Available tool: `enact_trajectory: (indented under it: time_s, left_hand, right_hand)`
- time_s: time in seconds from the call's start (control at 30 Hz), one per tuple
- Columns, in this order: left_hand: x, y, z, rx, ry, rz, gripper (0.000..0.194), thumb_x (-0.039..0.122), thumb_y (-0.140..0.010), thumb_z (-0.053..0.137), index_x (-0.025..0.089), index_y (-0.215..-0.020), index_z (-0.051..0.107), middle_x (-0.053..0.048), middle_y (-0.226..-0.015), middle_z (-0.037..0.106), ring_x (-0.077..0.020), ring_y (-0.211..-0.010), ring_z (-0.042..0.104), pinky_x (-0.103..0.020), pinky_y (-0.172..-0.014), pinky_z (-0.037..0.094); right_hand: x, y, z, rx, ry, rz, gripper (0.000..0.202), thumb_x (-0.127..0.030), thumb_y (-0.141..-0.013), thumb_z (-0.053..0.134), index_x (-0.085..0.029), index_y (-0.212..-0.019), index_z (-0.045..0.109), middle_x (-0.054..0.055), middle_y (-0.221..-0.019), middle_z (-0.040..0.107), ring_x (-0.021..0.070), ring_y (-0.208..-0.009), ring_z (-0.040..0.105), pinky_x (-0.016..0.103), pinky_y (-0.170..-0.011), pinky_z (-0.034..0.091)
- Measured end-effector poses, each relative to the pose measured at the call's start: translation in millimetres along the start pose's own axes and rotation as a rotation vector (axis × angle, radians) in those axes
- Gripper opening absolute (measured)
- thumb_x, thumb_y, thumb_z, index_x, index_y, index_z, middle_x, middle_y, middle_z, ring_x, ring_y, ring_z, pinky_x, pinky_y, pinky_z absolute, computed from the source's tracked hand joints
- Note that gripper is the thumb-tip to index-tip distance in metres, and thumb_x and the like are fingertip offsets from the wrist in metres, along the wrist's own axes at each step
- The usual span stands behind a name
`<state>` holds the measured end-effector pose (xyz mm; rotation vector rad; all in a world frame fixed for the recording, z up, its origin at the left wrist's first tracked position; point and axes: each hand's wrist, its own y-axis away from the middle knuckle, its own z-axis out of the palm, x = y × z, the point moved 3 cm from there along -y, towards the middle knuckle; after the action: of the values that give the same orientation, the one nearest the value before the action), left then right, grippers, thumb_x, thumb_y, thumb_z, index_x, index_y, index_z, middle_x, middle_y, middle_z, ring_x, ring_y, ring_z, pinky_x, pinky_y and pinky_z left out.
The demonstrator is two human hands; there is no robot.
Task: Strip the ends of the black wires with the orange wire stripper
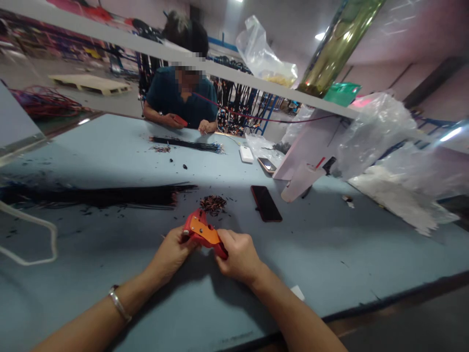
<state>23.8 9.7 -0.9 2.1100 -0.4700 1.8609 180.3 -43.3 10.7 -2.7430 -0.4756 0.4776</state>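
In my right hand [238, 254] is a red and orange wire stripper [203, 230], its handles gripped by my wrapped fingers. At the tool's head my left hand [174, 256] is closed, with fingertips against the jaw end. What lies between those fingertips is hidden; a thin pale sliver shows just behind the hand. Just beyond the stripper sits a small heap of short dark and copper-coloured scraps [213, 204]. A long bundle of black wires [120, 196] lies to the left of the heap, its trimmed ends pointing toward it.
Across the blue-grey table [330, 254] sits a person [179, 98] holding a red tool beside another wire bundle [186, 144]. To the right are a phone [266, 203], a cup with a straw [302, 182] and plastic bags [395, 190]. A white looped cable [53, 234] lies left.
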Motion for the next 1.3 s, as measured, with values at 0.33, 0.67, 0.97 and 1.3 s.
enact_trajectory:
  time_s: [0.33,0.67,0.97,1.3]
  left_hand:
    - [5.6,-3.0,-4.8,0.107,-0.265,0.096,0.028,0.04,-0.075,0.053,0.015,-0.076,0.067,-0.002,-0.067,0.068,-0.0177,-0.063,0.059,-0.025,-0.06,0.046]
    - [9.2,-12.4,-39.9,0.37,-0.759,-0.029,0.028,0.039,-0.085,0.047,0.026,-0.097,0.069,0.0,-0.092,0.075,-0.0204,-0.083,0.067,-0.026,-0.068,0.045]
    - [4.6,-17.5,-41.1,0.33,-0.854,0.045,0.036,0.031,-0.088,0.033,0.02,-0.099,0.066,-0.006,-0.1,0.072,-0.0233,-0.093,0.066,-0.031,-0.077,0.049]
    - [4.4,-14.3,-37.7,0.332,-0.838,0.008,0.036,0.036,-0.09,0.035,0.024,-0.104,0.066,-0.002,-0.101,0.073,-0.0229,-0.091,0.066,-0.03,-0.074,0.048]
  right_hand:
    - [7.6,-4.9,-0.8,-0.026,-0.025,0.091,0.028,-0.021,-0.065,0.054,-0.017,-0.092,0.058,0.008,-0.079,0.067,0.0211,-0.068,0.061,0.027,-0.059,0.041]
    - [32.6,1.0,-27.3,-0.076,-1.128,0.517,0.031,-0.029,-0.072,0.06,-0.016,-0.1,0.06,0.002,-0.078,0.061,0.0173,-0.066,0.059,0.028,-0.061,0.044]
    - [7.3,9.1,11.7,-0.314,-2.053,0.782,0.029,-0.034,-0.079,0.054,-0.012,-0.097,0.062,0.008,-0.085,0.068,0.0184,-0.071,0.067,0.03,-0.065,0.049]
    - [-0.6,12.7,3.2,-0.348,-1.701,0.59,0.029,-0.035,-0.077,0.065,-0.011,-0.092,0.063,0.009,-0.079,0.068,0.018,-0.066,0.063,0.026,-0.055,0.048]
